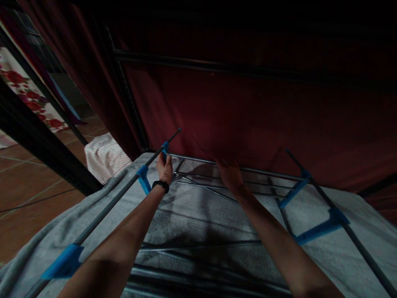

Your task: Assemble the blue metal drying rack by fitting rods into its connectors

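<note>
A metal drying rack with blue plastic joints (145,176) stands in front of me, with a grey towel (201,215) draped over its rails. My left hand (164,165), a black band on its wrist, is closed around the rack's left side rod (124,192) near a blue joint. My right hand (229,174) reaches to the far edge of the towel by the back rail (260,169); its fingers are in shadow against the dark red fabric.
A dark red curtain (248,103) hangs right behind the rack. A black metal frame (37,140) crosses at the left. A striped cloth (104,155) lies on the brown tiled floor (27,194). Floral fabric (27,97) shows at far left.
</note>
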`<action>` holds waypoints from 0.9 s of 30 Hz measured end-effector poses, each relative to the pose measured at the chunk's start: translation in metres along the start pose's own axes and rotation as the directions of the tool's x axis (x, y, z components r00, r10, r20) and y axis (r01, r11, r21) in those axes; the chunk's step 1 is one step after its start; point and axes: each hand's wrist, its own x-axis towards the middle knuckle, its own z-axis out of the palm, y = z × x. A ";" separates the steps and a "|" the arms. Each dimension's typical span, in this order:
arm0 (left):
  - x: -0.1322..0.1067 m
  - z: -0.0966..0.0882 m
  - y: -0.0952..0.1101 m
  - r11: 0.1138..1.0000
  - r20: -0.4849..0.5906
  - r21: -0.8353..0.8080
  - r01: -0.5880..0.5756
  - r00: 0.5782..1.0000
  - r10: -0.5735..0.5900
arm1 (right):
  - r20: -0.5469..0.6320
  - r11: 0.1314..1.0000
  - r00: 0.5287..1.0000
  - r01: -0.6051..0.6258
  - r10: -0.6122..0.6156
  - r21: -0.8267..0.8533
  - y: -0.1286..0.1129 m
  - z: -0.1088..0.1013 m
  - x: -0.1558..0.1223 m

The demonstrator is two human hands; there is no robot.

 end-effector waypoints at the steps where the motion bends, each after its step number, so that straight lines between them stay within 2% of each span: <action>1: 0.000 -0.001 -0.001 1.000 -0.001 0.010 -0.021 1.000 0.021 | -0.003 1.000 1.000 -0.006 0.006 0.000 0.001 0.000 0.000; 6: -0.002 -0.002 -0.003 0.995 0.024 0.087 -0.038 0.999 0.036 | 0.002 1.000 1.000 -0.030 0.030 0.000 0.004 -0.002 0.003; 12: -0.007 0.005 0.003 0.994 -0.026 0.105 0.011 1.000 -0.009 | -0.015 1.000 1.000 -0.010 0.010 0.005 0.007 -0.003 0.003; 19: -0.008 0.008 0.000 0.993 -0.050 0.108 0.050 0.998 -0.045 | 0.040 0.999 0.999 -0.016 0.015 0.039 0.009 -0.009 0.004; 27: -0.009 0.010 -0.002 0.984 -0.053 0.178 0.012 0.999 -0.003 | 0.031 0.994 0.999 0.006 -0.009 0.111 0.009 -0.012 0.005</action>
